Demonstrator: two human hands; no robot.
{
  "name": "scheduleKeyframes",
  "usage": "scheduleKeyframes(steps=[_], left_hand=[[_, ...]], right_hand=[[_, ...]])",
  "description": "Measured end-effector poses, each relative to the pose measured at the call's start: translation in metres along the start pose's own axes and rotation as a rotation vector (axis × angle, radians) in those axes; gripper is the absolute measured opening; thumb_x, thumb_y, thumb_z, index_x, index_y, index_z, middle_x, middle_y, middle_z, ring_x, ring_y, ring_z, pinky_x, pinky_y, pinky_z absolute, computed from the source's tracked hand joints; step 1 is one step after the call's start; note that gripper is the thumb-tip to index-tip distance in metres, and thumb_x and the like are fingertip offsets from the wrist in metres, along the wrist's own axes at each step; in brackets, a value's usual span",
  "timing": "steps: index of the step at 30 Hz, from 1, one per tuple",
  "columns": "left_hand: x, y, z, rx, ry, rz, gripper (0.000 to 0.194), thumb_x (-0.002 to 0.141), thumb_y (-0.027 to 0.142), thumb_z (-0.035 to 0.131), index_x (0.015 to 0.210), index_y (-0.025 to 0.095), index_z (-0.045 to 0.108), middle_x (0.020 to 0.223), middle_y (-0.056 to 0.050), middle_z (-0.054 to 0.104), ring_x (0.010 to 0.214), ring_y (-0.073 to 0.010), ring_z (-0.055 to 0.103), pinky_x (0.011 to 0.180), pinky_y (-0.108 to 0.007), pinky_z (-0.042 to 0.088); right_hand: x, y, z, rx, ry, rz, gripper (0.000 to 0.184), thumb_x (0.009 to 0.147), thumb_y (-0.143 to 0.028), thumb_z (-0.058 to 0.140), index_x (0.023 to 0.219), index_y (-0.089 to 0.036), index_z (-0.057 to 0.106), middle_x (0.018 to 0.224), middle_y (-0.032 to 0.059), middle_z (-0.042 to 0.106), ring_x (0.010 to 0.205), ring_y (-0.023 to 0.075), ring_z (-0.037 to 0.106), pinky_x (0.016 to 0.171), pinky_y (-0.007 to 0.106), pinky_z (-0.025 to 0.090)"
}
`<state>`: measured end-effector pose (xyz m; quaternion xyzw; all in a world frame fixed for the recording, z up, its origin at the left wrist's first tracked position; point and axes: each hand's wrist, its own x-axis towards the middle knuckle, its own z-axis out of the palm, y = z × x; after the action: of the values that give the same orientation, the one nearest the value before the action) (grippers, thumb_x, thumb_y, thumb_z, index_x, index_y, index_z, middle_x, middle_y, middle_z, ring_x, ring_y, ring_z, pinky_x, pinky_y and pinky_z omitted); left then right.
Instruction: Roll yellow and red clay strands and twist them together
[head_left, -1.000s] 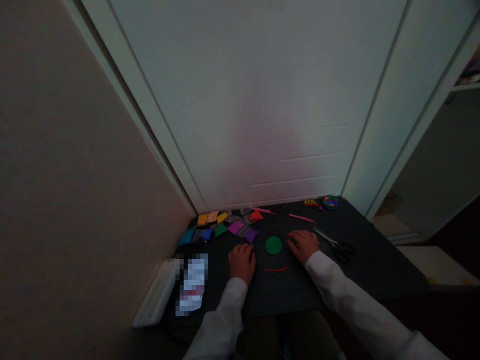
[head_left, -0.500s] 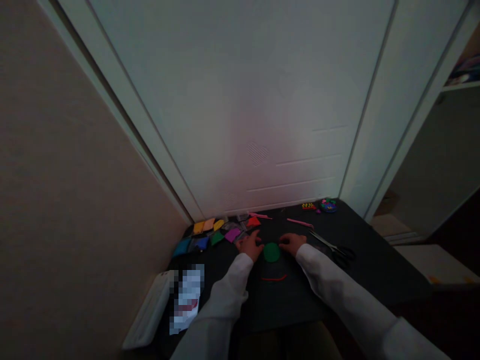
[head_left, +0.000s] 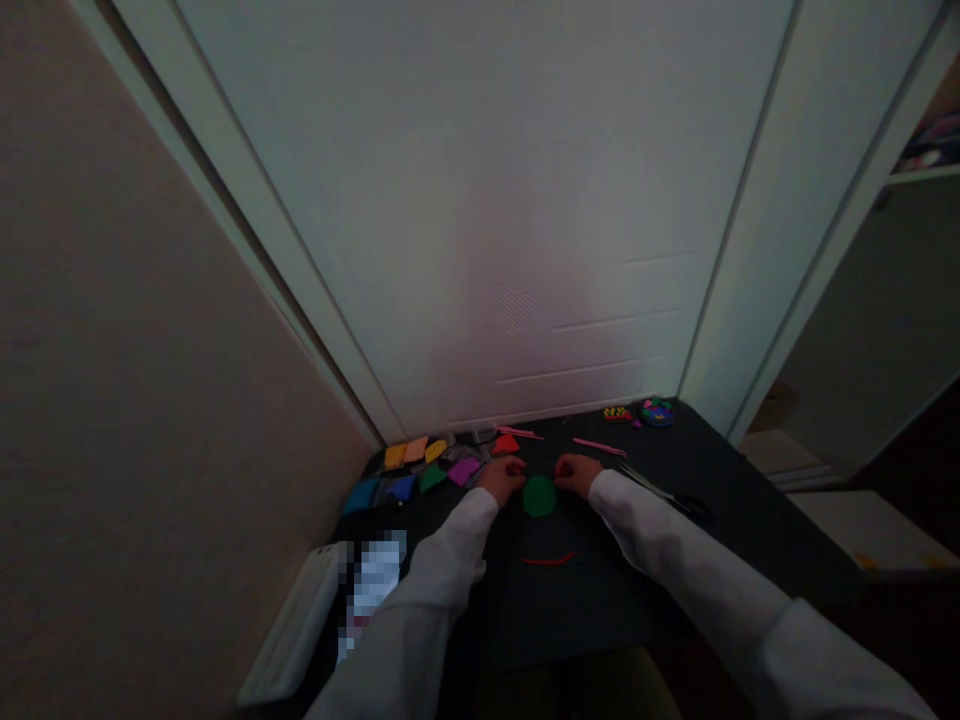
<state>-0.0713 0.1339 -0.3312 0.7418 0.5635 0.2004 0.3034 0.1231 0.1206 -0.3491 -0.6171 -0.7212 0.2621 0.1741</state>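
A flat green disc (head_left: pixel 539 497), which looks like modelling clay, is on the dark table between my two hands. My left hand (head_left: pixel 503 478) has its thumb and fingers drawn together at the disc's upper left edge. On the opposite side, my right hand (head_left: pixel 576 474) is curled, its fingertips at the upper right edge. The fingertips are small and dim, but both hands appear to pinch the rim. Nearer to me lies a thin, curved red strip (head_left: pixel 547 561), touched by neither hand.
Several coloured clay packets (head_left: pixel 433 478) are spread at the back left. Scissors (head_left: pixel 667 492) lie beyond my right forearm, with a pink stick (head_left: pixel 600 446) behind them. A round container of coloured pieces (head_left: pixel 657 411) stands at the back right. The white wall (head_left: pixel 517 250) borders the table.
My fingers have drawn in and moved up to the disc's upper edges. The disc's outline now looks more domed. The red strip has stayed in place.
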Motion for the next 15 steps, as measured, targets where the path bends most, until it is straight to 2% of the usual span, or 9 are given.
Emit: scheduleKeyframes(steps=[7, 11, 15], left_hand=[[0.025, -0.005, 0.003, 0.006, 0.05, 0.033, 0.024, 0.06, 0.009, 0.056, 0.084, 0.014, 0.058, 0.078, -0.003, 0.061, 0.073, -0.0128, 0.057, 0.066, -0.024, 0.045], [0.034, -0.013, 0.008, 0.043, 0.036, 0.06, 0.025, 0.059, 0.007, 0.055, 0.082, 0.015, 0.059, 0.072, -0.001, 0.061, 0.069, -0.0123, 0.057, 0.064, -0.024, 0.046], [0.031, -0.016, 0.007, 0.072, 0.008, 0.089, 0.025, 0.061, 0.007, 0.053, 0.083, 0.017, 0.059, 0.074, 0.0, 0.061, 0.069, -0.0111, 0.057, 0.064, -0.022, 0.046]], right_hand=[[0.026, 0.008, 0.002, -0.021, 0.04, -0.021, 0.027, 0.066, -0.023, 0.055, 0.092, -0.022, 0.055, 0.085, -0.0005, 0.063, 0.076, 0.0135, 0.057, 0.063, 0.023, 0.041], [0.033, 0.01, 0.005, -0.066, 0.017, -0.037, 0.025, 0.062, -0.022, 0.058, 0.087, -0.023, 0.058, 0.081, -0.0019, 0.064, 0.074, 0.014, 0.058, 0.061, 0.023, 0.041], [0.029, 0.007, 0.004, -0.13, 0.02, -0.069, 0.022, 0.063, -0.023, 0.056, 0.085, -0.022, 0.058, 0.081, -0.0008, 0.064, 0.074, 0.0144, 0.058, 0.063, 0.023, 0.041]])
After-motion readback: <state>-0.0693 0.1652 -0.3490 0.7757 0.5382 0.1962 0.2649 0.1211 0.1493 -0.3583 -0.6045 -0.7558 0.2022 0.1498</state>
